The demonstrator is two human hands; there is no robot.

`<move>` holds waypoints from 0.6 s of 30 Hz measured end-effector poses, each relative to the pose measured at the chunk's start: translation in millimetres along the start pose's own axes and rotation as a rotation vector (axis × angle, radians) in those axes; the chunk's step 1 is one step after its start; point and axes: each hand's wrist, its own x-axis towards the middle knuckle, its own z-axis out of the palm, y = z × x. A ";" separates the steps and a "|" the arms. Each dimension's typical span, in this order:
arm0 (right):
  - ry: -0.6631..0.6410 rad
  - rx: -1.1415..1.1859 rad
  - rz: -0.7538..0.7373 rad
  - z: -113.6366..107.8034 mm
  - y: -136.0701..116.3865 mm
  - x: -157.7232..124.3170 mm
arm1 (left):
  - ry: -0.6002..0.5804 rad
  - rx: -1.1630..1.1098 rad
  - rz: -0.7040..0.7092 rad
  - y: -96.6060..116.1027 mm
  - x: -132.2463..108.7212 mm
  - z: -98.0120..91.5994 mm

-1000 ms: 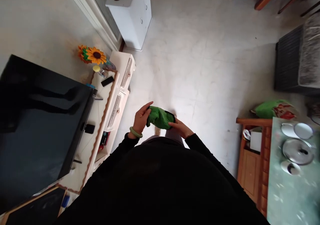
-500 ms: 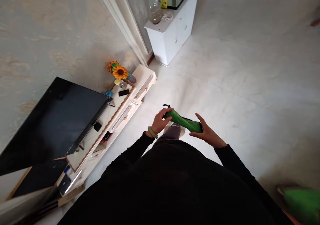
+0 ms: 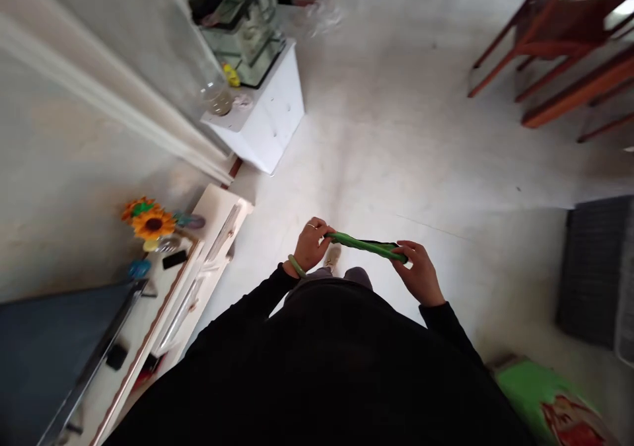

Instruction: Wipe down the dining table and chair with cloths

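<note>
A long, narrow green item with black edging [image 3: 364, 244], like a folded cloth pouch, stretches between my hands in front of my body; its exact kind does not show. My left hand [image 3: 310, 245], with a ring and a pale green bangle at the wrist, pinches its left end. At the other end, my right hand [image 3: 419, 274] is closed with thumb and fingers around the dark-edged tip. Below the item are my legs and one shoe [image 3: 333, 256].
Left stands a white TV cabinet [image 3: 218, 201] with a television [image 3: 54, 347], sunflowers [image 3: 152, 223] and a phone [image 3: 174, 259]. Ahead, a white cupboard [image 3: 272, 125] bears a fish tank [image 3: 247, 43]. Right are wooden chairs [image 3: 549, 43], a dark grey box-like object [image 3: 594, 267] and a green bag [image 3: 532, 386].
My view has swung to the right, bringing the chairs into sight. My right hand has gone from spread fingers to a closed grip, and the green item now looks narrower and pulled straighter.
</note>
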 end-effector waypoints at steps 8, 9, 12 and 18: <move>0.599 0.588 0.215 -79.0 24.7 132.3 | 0.037 -0.113 0.257 63.5 238.2 112.4; 0.674 0.584 0.222 -90.3 29.5 155.3 | 0.073 -0.115 0.252 71.4 263.2 132.7; 0.854 0.442 0.209 -133.8 46.1 228.2 | 0.152 -0.114 0.226 92.5 333.4 186.3; 0.854 0.169 0.018 -236.2 77.3 364.3 | 0.256 -0.120 0.073 118.4 460.7 245.9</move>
